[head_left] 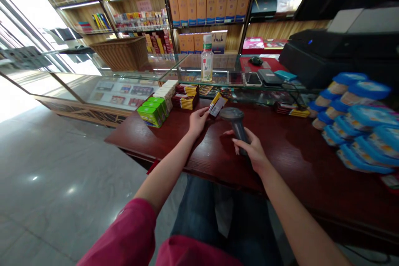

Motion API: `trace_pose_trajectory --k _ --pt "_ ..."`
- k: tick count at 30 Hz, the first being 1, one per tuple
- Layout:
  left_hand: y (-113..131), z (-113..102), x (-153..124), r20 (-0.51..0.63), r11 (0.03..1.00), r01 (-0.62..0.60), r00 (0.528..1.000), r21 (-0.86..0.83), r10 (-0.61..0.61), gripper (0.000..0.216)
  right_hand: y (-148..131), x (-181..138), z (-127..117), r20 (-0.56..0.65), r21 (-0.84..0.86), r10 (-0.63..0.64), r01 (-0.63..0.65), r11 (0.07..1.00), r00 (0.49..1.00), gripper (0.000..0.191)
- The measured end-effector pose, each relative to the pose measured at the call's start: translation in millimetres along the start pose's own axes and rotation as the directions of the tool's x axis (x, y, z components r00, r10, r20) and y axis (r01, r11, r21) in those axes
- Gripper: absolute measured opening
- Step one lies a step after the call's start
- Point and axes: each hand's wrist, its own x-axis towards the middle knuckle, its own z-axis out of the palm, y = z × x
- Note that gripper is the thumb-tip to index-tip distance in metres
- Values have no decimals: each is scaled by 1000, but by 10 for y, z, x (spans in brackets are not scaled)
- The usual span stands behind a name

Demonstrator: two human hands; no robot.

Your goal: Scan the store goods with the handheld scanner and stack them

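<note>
Pinched in my left hand (198, 122) is a small flat packet (217, 105) with a yellow edge, its pale printed side turned up towards me. My right hand (253, 149) is wrapped round the handle of a dark grey barcode scanner (239, 128). The scanner's head is just right of the packet, and the two appear apart. Beyond my left hand stand stacks of similar red and yellow packets (186, 97). Green boxes (152, 110) and a row of white boxes (167, 90) are beside them.
The dark red wooden desk (215, 153) lies under my hands. More packets (291, 109) and stacked blue-lidded tubs (358, 129) are on the right. A bottle (207, 61) and a phone (253, 79) rest on the glass counter (187, 66). Behind it is a wicker basket (121, 53).
</note>
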Motion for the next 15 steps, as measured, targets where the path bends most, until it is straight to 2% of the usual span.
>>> trace_pose_trajectory --k 4,7,9,11,15 --pt "180 -316 -3 -91 939 -226 962 260 257 29 -31 -21 -19 -13 1 7 -7 1000 1000 37" --pt "291 -693 120 -33 838 -331 924 435 382 34 -14 -15 -34 3 2 7 -7 1000 1000 37" --pt "350 -935 223 56 746 -352 919 566 391 38 3 -8 -37 6 -1 3 -3 1000 1000 38" --pt "396 -1108 307 149 636 -342 929 692 338 42 8 -6 -33 7 -12 11 -11 1000 1000 40" --pt "439 -1180 405 244 417 -312 947 854 209 38 -27 -20 -9 5 -43 36 -36 998 999 42"
